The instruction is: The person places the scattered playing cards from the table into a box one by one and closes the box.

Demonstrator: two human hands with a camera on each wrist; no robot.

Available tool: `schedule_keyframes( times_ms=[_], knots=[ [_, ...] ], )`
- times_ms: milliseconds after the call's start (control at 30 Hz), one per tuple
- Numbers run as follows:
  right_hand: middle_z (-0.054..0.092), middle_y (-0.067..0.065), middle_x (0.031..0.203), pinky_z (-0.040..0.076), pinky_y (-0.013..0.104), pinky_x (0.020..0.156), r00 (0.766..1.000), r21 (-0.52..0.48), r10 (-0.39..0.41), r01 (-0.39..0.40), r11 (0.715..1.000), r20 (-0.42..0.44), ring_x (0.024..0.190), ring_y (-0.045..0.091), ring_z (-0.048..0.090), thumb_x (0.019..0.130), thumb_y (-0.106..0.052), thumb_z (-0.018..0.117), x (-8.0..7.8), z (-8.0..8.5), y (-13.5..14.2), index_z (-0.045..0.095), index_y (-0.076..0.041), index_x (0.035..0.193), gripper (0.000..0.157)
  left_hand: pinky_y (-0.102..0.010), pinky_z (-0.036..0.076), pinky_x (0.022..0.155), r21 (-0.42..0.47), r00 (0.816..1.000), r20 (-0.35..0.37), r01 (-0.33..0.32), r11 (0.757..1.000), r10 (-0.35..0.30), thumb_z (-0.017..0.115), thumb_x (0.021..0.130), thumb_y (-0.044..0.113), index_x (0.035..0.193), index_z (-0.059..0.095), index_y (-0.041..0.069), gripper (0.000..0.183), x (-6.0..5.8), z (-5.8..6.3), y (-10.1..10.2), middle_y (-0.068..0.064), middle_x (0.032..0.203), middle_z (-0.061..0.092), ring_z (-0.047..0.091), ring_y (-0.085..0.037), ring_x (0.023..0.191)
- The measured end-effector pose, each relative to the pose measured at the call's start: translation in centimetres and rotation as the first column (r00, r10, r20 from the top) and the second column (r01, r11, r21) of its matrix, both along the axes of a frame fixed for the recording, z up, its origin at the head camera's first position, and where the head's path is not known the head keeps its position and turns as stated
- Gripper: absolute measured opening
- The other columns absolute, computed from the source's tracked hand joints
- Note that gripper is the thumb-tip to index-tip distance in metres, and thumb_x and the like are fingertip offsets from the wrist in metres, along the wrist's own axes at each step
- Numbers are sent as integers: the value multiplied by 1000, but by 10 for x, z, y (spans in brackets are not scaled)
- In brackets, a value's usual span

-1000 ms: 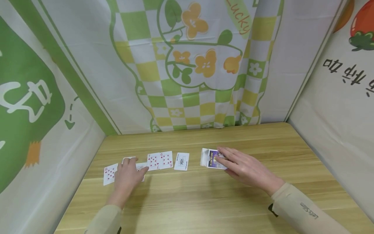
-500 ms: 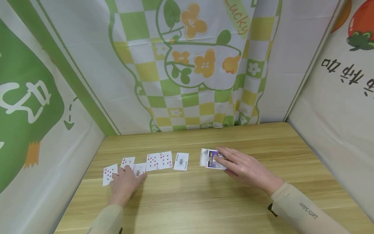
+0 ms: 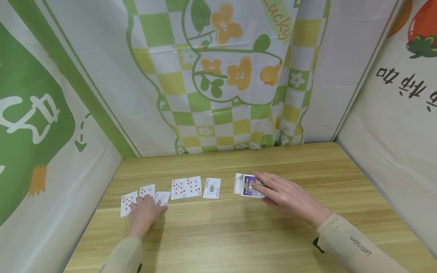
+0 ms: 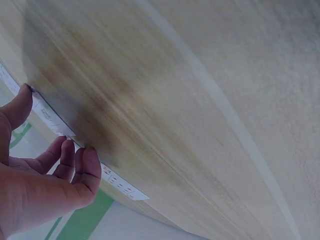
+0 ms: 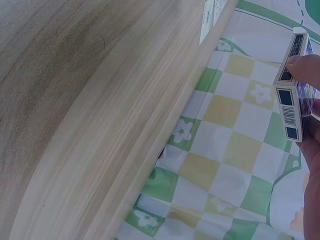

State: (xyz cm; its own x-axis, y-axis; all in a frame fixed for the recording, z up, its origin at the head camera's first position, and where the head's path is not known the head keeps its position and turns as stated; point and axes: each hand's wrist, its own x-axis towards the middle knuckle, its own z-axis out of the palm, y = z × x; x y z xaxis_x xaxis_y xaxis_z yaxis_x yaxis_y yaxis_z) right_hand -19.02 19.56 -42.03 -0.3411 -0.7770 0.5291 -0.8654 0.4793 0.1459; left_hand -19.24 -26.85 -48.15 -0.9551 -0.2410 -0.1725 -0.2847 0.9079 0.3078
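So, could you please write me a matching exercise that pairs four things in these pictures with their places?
1. Eight of diamonds
2. Playing-card box
3. Seven of diamonds
4. Four of diamonds

A. Directly left of the six of diamonds
B. Between the eight and the joker at the left hand
C. Farthest left of the cards
D. In the right hand

Pairs: 1-C, 2-D, 3-A, 4-B

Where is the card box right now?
In the head view, the card box is just right of centre, gripped by the right hand; its nearest card is the lone joker to its left.
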Motion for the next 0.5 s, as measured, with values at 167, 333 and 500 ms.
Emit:
schedule_keyframes(
  times_ms=[167,333,500],
  knots=[
    [55,20,148,59,46,97,1000,0,2,-2,1000,-9,128,34,61,109,-30,43,1,0,0,60,-9,142,43,-67,50,85,39,1000,14,15,999,-16,75,89,34,117,49,-17,64,0,3,-3,-41,117,44,44,-62,111],
    [55,20,147,59,47,95,1000,-11,6,-6,1000,-13,127,34,61,109,-30,40,1,0,0,61,-8,141,44,-63,51,83,88,1000,18,18,996,-20,79,82,25,101,55,-11,47,-2,5,-6,-38,111,44,41,-60,107],
    [55,20,147,60,47,95,1000,-9,7,-7,1000,-19,126,34,62,109,-31,37,1,0,1,61,-8,141,46,-66,47,89,89,998,45,32,996,-36,78,78,20,109,59,-14,50,-2,10,-5,-42,116,42,38,-62,111]
  ],
)
